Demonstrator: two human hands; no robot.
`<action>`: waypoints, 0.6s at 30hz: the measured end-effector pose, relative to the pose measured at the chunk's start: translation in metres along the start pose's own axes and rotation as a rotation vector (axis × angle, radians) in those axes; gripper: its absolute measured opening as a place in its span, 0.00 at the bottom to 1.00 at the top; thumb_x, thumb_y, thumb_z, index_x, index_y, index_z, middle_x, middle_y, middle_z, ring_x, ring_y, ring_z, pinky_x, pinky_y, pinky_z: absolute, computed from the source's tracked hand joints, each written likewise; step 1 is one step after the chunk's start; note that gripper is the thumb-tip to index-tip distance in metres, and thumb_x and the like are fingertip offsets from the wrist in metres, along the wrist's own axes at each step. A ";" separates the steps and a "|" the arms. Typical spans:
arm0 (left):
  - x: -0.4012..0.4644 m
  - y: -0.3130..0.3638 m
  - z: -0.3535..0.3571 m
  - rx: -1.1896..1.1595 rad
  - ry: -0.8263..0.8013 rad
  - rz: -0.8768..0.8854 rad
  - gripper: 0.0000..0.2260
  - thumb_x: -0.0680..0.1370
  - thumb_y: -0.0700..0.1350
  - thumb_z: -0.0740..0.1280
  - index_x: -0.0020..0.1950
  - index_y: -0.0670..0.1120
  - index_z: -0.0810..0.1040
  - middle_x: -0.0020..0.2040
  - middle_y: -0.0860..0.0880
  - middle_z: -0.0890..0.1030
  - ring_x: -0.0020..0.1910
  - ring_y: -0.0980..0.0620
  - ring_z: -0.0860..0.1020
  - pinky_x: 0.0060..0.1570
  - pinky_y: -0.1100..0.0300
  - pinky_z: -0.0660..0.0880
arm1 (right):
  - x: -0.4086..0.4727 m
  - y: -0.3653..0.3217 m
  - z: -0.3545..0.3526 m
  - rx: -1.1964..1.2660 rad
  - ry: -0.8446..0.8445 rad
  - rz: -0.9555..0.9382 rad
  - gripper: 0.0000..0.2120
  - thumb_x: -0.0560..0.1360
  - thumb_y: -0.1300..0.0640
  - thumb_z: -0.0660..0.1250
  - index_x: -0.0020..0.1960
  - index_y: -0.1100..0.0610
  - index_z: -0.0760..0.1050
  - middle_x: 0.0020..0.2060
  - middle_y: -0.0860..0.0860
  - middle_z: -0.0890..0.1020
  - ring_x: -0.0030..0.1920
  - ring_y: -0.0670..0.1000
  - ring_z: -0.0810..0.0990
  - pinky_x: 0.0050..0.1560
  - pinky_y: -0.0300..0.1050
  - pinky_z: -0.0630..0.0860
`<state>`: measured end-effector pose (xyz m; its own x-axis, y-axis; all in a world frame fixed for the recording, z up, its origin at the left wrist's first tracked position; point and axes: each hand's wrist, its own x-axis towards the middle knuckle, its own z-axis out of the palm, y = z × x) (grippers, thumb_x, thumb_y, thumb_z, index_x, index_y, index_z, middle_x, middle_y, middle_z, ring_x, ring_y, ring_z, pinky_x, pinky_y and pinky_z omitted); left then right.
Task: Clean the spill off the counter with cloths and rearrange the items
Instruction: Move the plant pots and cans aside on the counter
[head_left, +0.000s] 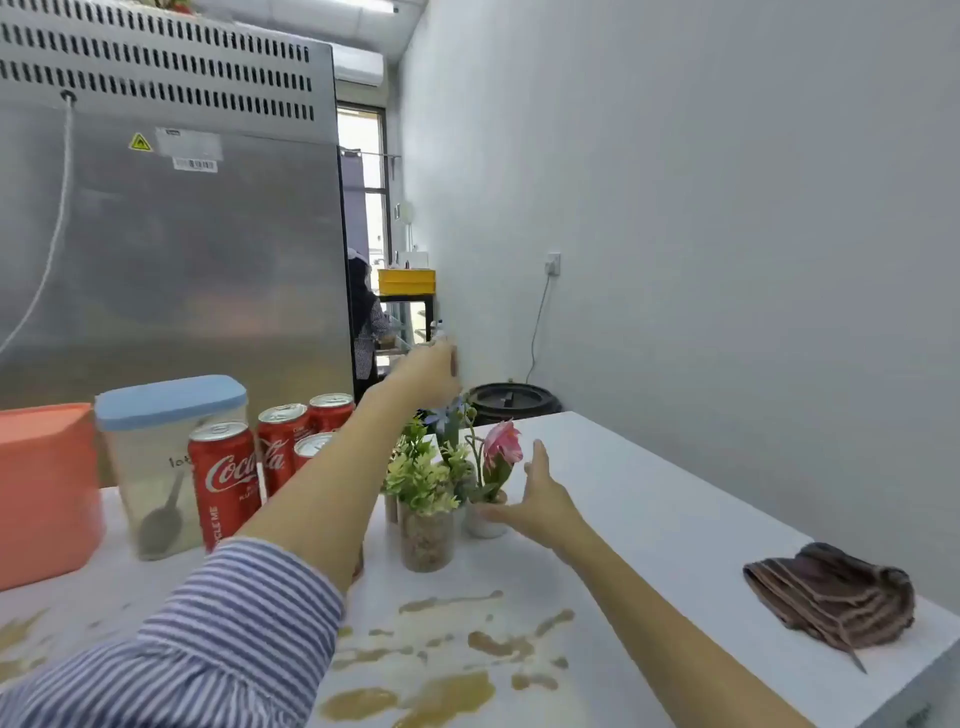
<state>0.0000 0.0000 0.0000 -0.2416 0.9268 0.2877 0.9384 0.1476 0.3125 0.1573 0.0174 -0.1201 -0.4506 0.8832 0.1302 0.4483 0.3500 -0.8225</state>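
Observation:
A brown spill (452, 691) spreads over the near part of the white counter (649, 499). At the right edge lies a folded brown cloth (831, 597). My right hand (537, 499) is open with fingers spread, its thumb against the small white pot (485, 527) of a pink flower (501, 441). My left hand (431, 371) reaches far over the plants, blurred; I cannot tell whether it grips anything. A green plant in a glass jar (426, 540) stands beside the pot. Several Coca-Cola cans (223, 478) stand to the left.
A clear container with a blue lid (166, 457) and an orange box (41, 493) stand at the far left. Behind them rises a steel fridge (171, 249). A black bin lid (511, 400) sits beyond the counter's end. A person (366, 322) stands in the passage.

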 end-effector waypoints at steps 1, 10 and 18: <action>0.007 0.000 0.003 0.061 -0.068 -0.019 0.22 0.76 0.33 0.56 0.70 0.40 0.63 0.63 0.39 0.71 0.51 0.45 0.72 0.47 0.53 0.71 | 0.007 0.002 0.004 0.003 -0.024 -0.008 0.55 0.68 0.50 0.75 0.77 0.57 0.36 0.72 0.55 0.65 0.69 0.55 0.68 0.62 0.43 0.67; 0.055 -0.005 0.027 0.239 -0.158 0.020 0.17 0.69 0.36 0.69 0.57 0.46 0.77 0.54 0.44 0.78 0.45 0.46 0.76 0.37 0.58 0.73 | 0.051 0.034 0.031 0.067 0.076 -0.045 0.46 0.65 0.57 0.75 0.73 0.54 0.50 0.54 0.53 0.80 0.52 0.56 0.78 0.49 0.45 0.76; 0.078 0.072 0.028 0.133 -0.067 0.244 0.11 0.66 0.42 0.76 0.48 0.45 0.82 0.45 0.48 0.80 0.45 0.48 0.78 0.42 0.59 0.75 | 0.030 0.060 -0.068 -0.018 0.351 0.060 0.35 0.64 0.52 0.76 0.64 0.57 0.61 0.55 0.52 0.81 0.54 0.55 0.78 0.47 0.42 0.74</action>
<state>0.0553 0.0922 0.0196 0.0082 0.9605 0.2780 0.9920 -0.0428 0.1186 0.2226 0.0862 -0.1280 -0.1313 0.9547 0.2671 0.4811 0.2970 -0.8248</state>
